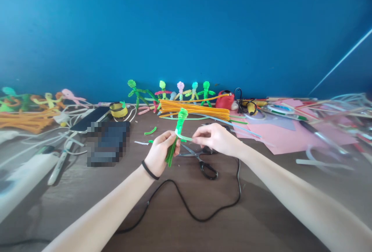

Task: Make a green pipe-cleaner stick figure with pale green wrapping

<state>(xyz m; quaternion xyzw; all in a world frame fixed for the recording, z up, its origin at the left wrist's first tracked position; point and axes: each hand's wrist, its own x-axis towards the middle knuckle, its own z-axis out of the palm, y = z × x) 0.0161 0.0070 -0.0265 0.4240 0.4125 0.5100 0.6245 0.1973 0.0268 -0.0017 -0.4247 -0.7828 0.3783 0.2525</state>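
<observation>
My left hand (162, 146) is closed around a green pipe-cleaner figure (182, 118), held upright with its coiled head on top and straight green stems below. A pale green-white pipe cleaner (186, 138) runs from the figure's neck to my right hand (216, 138), whose thumb and forefinger pinch its free end. Beneath the hands, scissors (200, 159) with black handles lie on the table, partly hidden. Short green and white cut bits, such as a green piece (150, 131), lie to the left of the hands.
Behind stand several finished pipe-cleaner figures (206, 89) and an orange pipe-cleaner bundle (194, 109). Pink paper (281, 138) and craft strips spread right. A dark phone (93, 118), a blurred-out dark object (112, 143) and white cables lie left. A black cord (200, 220) loops across the front.
</observation>
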